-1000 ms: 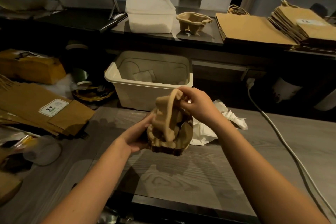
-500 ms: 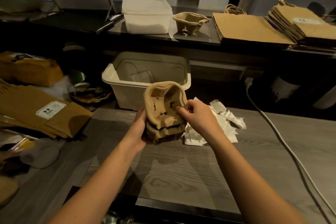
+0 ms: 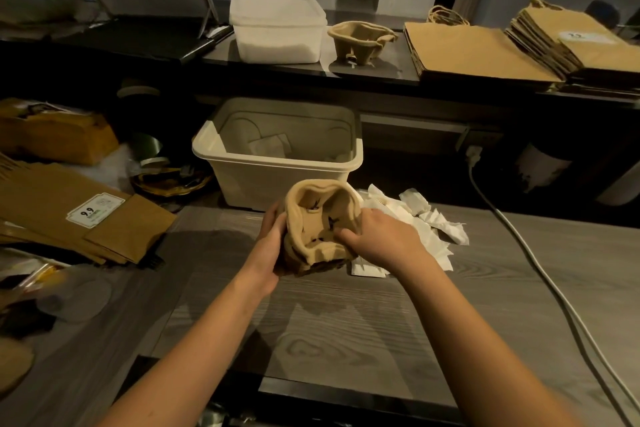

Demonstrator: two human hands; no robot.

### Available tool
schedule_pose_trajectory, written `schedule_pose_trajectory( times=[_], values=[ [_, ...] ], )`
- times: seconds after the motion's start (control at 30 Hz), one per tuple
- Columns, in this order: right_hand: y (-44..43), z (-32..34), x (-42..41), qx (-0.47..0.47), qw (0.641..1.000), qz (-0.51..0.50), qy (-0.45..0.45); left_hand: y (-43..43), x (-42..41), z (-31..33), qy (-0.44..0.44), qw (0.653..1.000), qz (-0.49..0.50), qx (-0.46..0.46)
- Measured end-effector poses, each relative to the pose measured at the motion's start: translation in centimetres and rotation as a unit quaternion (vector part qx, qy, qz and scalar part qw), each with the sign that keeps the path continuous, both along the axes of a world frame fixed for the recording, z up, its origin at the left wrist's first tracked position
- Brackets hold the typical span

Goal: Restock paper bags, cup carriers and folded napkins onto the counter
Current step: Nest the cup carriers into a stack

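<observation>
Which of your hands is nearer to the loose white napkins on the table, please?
Right. The right hand is directly beside the white napkins, reaching into the cup carriers; the left hand grips their opposite side.

Café service counter: stacked paper bags (image 3: 478,52), cup carrier (image 3: 360,40).

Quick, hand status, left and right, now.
Left hand: closed, holding the left side of the cup carrier stack.
Right hand: closed, fingers hooked into the same stack's right side.
</observation>
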State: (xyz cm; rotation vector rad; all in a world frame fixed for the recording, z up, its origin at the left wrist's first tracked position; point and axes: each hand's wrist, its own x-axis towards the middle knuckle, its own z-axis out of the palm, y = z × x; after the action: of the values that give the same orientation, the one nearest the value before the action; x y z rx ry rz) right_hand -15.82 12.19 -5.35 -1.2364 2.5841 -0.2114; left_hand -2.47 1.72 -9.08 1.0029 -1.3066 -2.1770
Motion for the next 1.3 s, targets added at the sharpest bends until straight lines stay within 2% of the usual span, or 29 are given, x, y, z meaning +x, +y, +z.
schedule_pose_trajectory(
  times=[0.07,0.13,0.2,0.27,0.4,0.53,0.6,0.7,0.83,1.0,1.13,1.3],
  values=[
    [0.0,-0.2,0.1,-0.109,0.983,0.016,-0.149,0.2,0.1,0.3,0.018,0.999,-0.014,0.031],
    [0.1,-0.1,0.5,-0.223,0.911,0.012,-0.346,0.2,0.3,0.3,0.038,0.996,-0.027,0.071],
    [0.4,-0.7,1.0,-0.261,0.842,-0.034,-0.471,-0.2,0.7,0.1,0.062,0.993,-0.044,0.090],
    [0.5,-1.8,1.2,-0.284,0.825,-0.076,-0.482,-0.6,1.0,-0.2,0.063,0.992,-0.070,0.086],
    [0.6,-3.2,1.3,-0.298,0.820,-0.129,-0.471,-1.1,1.1,-0.3,0.004,0.989,-0.137,0.063],
    [0.8,-4.1,1.2,-0.297,0.814,-0.144,-0.478,-1.1,0.8,-0.3,-0.036,0.990,-0.137,0.021],
    [0.9,-4.6,1.4,-0.271,0.819,-0.151,-0.482,-0.9,0.3,-0.6,-0.048,0.992,-0.116,0.006],
    [0.9,-5.4,2.0,-0.239,0.847,-0.151,-0.449,-0.4,-0.1,-1.7,-0.099,0.992,-0.069,-0.030],
    [1.0,-5.6,2.1,-0.228,0.855,-0.159,-0.438,-0.2,0.1,-2.0,-0.150,0.984,-0.082,-0.052],
    [0.8,-3.0,0.9,-0.235,0.857,-0.118,-0.443,-1.2,-0.2,0.1,-0.106,0.988,-0.106,-0.036],
    [0.7,0.9,-1.2,-0.256,0.844,-0.106,-0.459,-2.5,-0.7,3.8,-0.089,0.987,-0.130,-0.017],
    [1.0,4.4,-3.3,-0.277,0.823,-0.103,-0.485,-3.2,-2.1,7.8,-0.029,0.981,-0.186,-0.049]
  ],
)
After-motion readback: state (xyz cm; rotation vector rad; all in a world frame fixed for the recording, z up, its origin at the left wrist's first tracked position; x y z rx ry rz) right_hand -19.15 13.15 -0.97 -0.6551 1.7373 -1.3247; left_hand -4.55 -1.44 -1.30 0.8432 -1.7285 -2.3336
